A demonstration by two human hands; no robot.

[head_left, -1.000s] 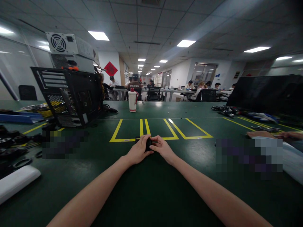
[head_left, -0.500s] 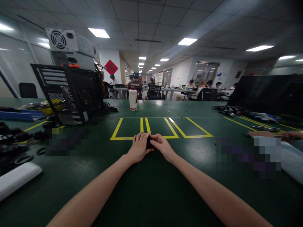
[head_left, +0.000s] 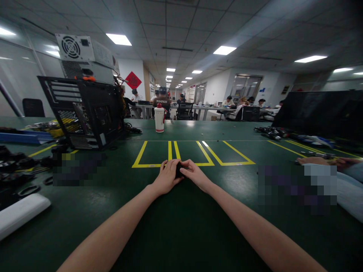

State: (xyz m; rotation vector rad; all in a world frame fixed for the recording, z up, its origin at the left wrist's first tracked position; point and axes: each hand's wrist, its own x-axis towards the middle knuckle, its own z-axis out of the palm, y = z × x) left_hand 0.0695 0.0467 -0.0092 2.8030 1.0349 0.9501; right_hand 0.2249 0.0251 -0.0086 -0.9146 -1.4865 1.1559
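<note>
Between my two hands is a small black object (head_left: 178,172), mostly covered by fingers, so its kind cannot be made out. My left hand (head_left: 167,176) is curled over its left side, thumb toward me. From the right, my right hand (head_left: 194,174) grips it with thumb and fingers. Both hands are low over the green table (head_left: 181,226), just on the near side of the yellow tape outlines (head_left: 210,164).
An open black computer case (head_left: 96,113) with power supplies (head_left: 85,51) on top stands at left. A white cup (head_left: 159,119) is beyond the tape. Dark parts and a white bar (head_left: 22,215) lie left. At right are another person's hands (head_left: 314,161) and cables (head_left: 272,132).
My hands keep almost the same place and hold on the black object. Only slight finger shifts show.
</note>
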